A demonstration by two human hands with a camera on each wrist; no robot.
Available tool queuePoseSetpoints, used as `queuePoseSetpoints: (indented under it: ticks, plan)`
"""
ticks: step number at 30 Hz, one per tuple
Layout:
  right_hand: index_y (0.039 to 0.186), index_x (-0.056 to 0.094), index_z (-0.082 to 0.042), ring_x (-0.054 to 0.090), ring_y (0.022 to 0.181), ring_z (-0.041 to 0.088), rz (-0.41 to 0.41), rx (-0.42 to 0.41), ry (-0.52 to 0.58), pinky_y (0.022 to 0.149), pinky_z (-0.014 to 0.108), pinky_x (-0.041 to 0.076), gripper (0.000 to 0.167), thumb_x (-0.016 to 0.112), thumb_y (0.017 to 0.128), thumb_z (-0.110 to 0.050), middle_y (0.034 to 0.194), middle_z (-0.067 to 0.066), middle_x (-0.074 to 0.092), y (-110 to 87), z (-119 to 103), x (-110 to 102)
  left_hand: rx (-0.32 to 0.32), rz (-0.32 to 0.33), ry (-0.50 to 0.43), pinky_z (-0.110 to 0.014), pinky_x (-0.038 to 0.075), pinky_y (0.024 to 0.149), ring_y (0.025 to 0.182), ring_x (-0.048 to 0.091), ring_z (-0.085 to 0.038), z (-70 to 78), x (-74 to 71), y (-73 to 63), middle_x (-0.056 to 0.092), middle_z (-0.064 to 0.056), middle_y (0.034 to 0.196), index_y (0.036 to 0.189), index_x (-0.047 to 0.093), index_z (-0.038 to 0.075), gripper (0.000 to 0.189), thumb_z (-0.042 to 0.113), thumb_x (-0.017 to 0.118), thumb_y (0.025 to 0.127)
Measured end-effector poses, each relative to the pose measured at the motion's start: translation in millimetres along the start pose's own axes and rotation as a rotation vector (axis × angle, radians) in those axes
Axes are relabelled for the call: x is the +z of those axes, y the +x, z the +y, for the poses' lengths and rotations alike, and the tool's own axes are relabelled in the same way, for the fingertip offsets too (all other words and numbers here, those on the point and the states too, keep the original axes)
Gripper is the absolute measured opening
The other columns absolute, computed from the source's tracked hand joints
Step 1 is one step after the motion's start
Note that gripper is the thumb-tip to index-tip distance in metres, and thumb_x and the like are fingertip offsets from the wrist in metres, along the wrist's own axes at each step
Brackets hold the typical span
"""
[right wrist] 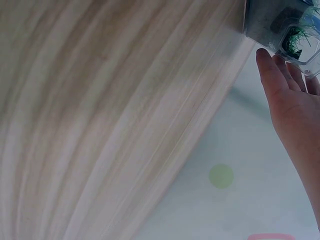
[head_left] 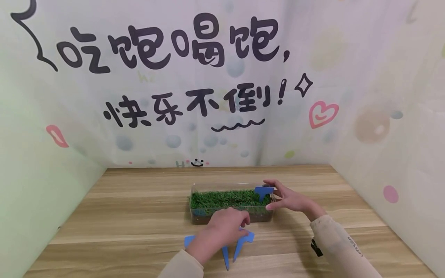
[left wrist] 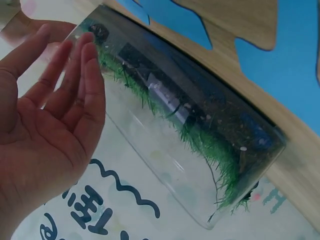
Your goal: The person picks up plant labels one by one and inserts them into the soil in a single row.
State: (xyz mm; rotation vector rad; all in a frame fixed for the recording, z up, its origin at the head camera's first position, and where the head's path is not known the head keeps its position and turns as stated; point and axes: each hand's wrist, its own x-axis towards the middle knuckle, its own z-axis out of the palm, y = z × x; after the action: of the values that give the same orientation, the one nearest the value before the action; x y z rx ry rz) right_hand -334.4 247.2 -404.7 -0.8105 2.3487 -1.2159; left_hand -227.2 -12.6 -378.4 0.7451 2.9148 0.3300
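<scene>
A clear plastic box holds dark soil and green grass. Near its right end a blue T-shaped plant label stands in the grass. My right hand holds that end of the box, thumb at the front corner and fingers toward the back. In front of the box, my left hand hovers over blue plant labels lying on the table. Its fingers bend loosely, with nothing between them in the left wrist view. Part of the labels is hidden beneath this hand.
The box stands on a wood-grain table. Behind it hangs a pale printed backdrop with dark lettering, and pale side walls flank the table. A dark object shows beside the right sleeve.
</scene>
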Motion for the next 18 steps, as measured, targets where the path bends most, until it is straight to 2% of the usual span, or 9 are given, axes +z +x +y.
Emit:
queuePoseSetpoints:
  ticks: [4, 8, 13, 16, 18]
  plan:
    - [0.157, 0.01, 0.0, 0.014, 0.146, 0.06, -0.005, 0.006, 0.001, 0.114, 0.069, 0.027, 0.088, 0.069, 0.094, -0.019, 0.16, 0.028, 0.017, 0.4, 0.5, 0.2, -0.08, -0.01, -0.027, -0.024, 0.047, 0.055, 0.065, 0.057, -0.003, -1.1, 5.0, -1.2, 0.066, 0.014, 0.08, 0.1, 0.068, 0.022, 0.018, 0.036, 0.074, 0.09]
    - [0.157, 0.011, -0.002, 0.014, 0.146, 0.06, -0.008, 0.005, 0.004, 0.114, 0.069, 0.026, 0.087, 0.069, 0.094, -0.02, 0.16, 0.028, 0.017, 1.1, -0.5, 0.5, -0.14, -0.013, -0.011, -0.026, 0.046, 0.053, 0.061, 0.055, -0.007, -0.7, 8.9, -1.2, 0.063, 0.012, 0.074, 0.093, 0.067, 0.022, 0.017, 0.037, 0.074, 0.089]
    - [0.157, 0.011, -0.002, 0.013, 0.146, 0.06, -0.01, 0.006, 0.0, 0.115, 0.069, 0.026, 0.087, 0.069, 0.094, -0.018, 0.16, 0.028, 0.016, 1.2, -0.5, 0.3, -0.216, -0.059, 0.031, -0.029, 0.045, 0.05, 0.056, 0.054, -0.013, 3.5, 13.9, -0.7, 0.062, 0.004, 0.068, 0.073, 0.066, 0.018, 0.029, 0.041, 0.075, 0.088]
    - [0.157, 0.011, -0.002, 0.013, 0.146, 0.06, -0.007, 0.002, -0.001, 0.114, 0.069, 0.027, 0.087, 0.069, 0.094, -0.019, 0.16, 0.029, 0.014, 0.4, 0.0, -0.4, -0.248, -0.073, 0.072, -0.031, 0.049, 0.051, 0.056, 0.056, -0.015, 7.6, 20.3, 0.4, 0.064, 0.0, 0.068, 0.074, 0.07, 0.015, 0.031, 0.043, 0.078, 0.084]
    - [0.157, 0.011, -0.002, 0.013, 0.146, 0.06, -0.006, -0.002, -0.003, 0.114, 0.069, 0.027, 0.087, 0.069, 0.094, -0.019, 0.16, 0.03, 0.014, -0.3, 0.3, -0.6, -0.259, -0.069, 0.112, -0.032, 0.053, 0.056, 0.061, 0.06, -0.016, 10.8, 25.9, 1.6, 0.068, 0.0, 0.075, 0.083, 0.074, 0.016, 0.026, 0.041, 0.08, 0.082]
